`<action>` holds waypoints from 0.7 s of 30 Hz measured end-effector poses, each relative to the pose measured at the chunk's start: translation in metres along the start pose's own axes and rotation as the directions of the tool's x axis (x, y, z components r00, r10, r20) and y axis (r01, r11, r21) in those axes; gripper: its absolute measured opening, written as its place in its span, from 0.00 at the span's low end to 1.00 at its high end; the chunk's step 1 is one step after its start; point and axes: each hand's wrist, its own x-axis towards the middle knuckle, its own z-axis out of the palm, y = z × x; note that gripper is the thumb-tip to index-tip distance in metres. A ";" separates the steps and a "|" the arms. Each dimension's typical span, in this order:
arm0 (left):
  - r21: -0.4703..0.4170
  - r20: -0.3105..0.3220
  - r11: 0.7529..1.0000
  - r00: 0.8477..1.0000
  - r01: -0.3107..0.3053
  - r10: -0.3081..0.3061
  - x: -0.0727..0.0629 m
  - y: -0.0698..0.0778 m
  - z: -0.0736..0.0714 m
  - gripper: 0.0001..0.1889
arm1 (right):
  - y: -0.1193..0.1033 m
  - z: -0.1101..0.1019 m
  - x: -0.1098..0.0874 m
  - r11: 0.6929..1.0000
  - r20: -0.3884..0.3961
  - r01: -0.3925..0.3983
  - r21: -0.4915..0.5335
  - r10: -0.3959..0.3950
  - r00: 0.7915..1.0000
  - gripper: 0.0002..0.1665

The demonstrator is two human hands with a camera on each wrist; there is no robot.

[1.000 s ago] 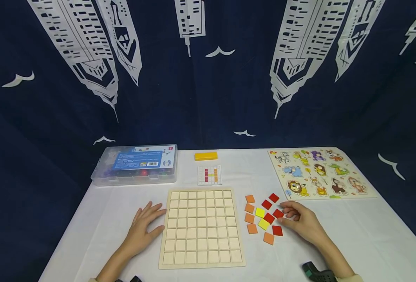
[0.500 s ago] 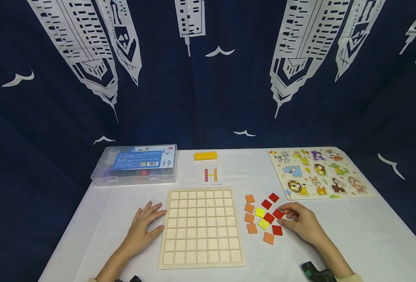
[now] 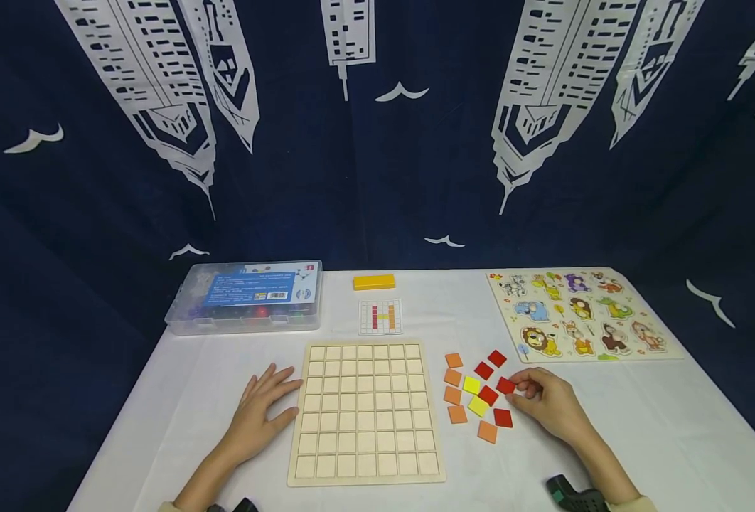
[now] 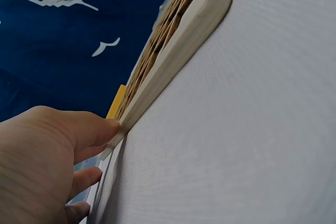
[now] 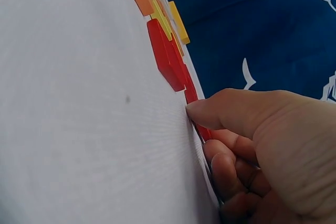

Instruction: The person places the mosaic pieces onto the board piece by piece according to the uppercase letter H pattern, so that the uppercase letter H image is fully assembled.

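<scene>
White-covered worktop (image 3: 672, 441) against a navy curtain (image 3: 365, 178)
The left hand (image 3: 259, 412), fingers spread, touches the left edge of the grid board (image 3: 366, 404); the right hand (image 3: 553, 407) pinches a red tile (image 3: 505, 385) among loose tiles (image 3: 453, 395) right of the board. Pale upside-down buildings mark the curtain; along the worktop's far side lie a clear box (image 3: 249, 295), yellow block (image 3: 374, 282) and animal puzzle (image 3: 591, 308).

My head view looks forward and down over the table (image 3: 672, 427); my wrist views, low and close, face the far curtain (image 3: 416, 171), left past the board (image 4: 173, 59), right past red tiles (image 5: 166, 59), both catching the yellow block (image 5: 179, 23)
</scene>
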 end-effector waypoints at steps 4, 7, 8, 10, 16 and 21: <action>-0.003 0.001 1.000 1.000 0.006 -0.006 0.000 -0.001 0.000 0.23 | 0.001 -0.001 0.000 1.000 -0.013 -0.028 -0.013 0.027 1.000 0.15; -0.005 0.000 1.000 1.000 0.003 -0.003 0.000 0.000 0.000 0.23 | 0.000 -0.006 0.001 0.999 -0.033 -0.025 -0.034 0.024 0.999 0.15; -0.004 -0.002 1.000 1.000 0.001 -0.001 0.000 -0.001 0.000 0.23 | -0.002 -0.008 0.001 0.999 -0.041 -0.020 -0.043 0.019 0.999 0.15; -0.001 -0.003 1.000 1.000 -0.002 0.002 0.000 -0.001 0.000 0.23 | -0.007 -0.013 0.002 0.998 -0.058 0.003 -0.062 -0.007 0.998 0.15; 0.001 -0.007 1.000 1.000 0.005 -0.005 -0.001 -0.002 0.000 0.23 | -0.033 -0.027 0.011 0.993 -0.091 0.102 -0.059 -0.107 0.990 0.14; 0.003 -0.005 1.000 1.000 -0.003 0.003 0.001 -0.002 0.000 0.23 | -0.062 -0.026 0.024 0.987 -0.060 0.163 -0.009 -0.163 0.985 0.13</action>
